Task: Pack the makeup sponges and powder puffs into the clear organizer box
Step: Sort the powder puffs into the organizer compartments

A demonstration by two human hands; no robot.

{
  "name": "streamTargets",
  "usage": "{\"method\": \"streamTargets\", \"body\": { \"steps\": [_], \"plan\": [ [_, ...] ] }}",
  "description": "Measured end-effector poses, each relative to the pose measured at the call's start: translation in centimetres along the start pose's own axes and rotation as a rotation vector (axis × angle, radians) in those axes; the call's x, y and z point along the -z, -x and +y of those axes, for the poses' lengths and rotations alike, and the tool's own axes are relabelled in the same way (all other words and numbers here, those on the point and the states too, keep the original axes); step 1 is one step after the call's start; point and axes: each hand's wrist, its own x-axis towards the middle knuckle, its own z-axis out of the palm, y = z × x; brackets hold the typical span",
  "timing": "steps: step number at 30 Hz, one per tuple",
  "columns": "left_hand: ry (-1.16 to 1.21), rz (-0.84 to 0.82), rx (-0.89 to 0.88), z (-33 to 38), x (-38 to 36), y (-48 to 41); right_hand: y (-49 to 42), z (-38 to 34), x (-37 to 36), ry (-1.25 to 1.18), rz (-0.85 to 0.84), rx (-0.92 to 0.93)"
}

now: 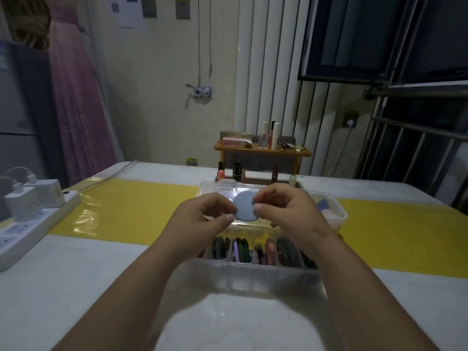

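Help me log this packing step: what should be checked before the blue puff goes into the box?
1. Grip on the blue powder puff: the left hand and right hand pinch opposite edges. Ok.
2. Clear organizer box open: its lid is swung back. Ok.
3. Puff above the box: it is held over the far part. Ok.
4. Free slot: the near compartments hold stored puffs standing on edge, tightly packed. Cannot tell.
5. Puff orientation: its face is towards the camera, not edge-down like the stored ones. Not ok.
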Motion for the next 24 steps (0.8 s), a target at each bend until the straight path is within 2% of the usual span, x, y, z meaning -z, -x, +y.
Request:
{"method": "streamTargets", "body": {
  "steps": [9,18,24],
  "plan": [
    [-0.302,-0.148,-0.045,0.2,-0.5,0.0,-0.3,0.4,1.2,0.137,0.122,-0.079],
    [-0.470,-0.351,-0.104,2.4,-0.5,-0.4,-0.2,0.4,1.6,0.216,0.103,-0.079],
    [-0.530,-0.517,-0.177,3.0,-1.4,0.5,-0.2,0.4,1.5,0.254,0.020,-0.112]
  ]
}}
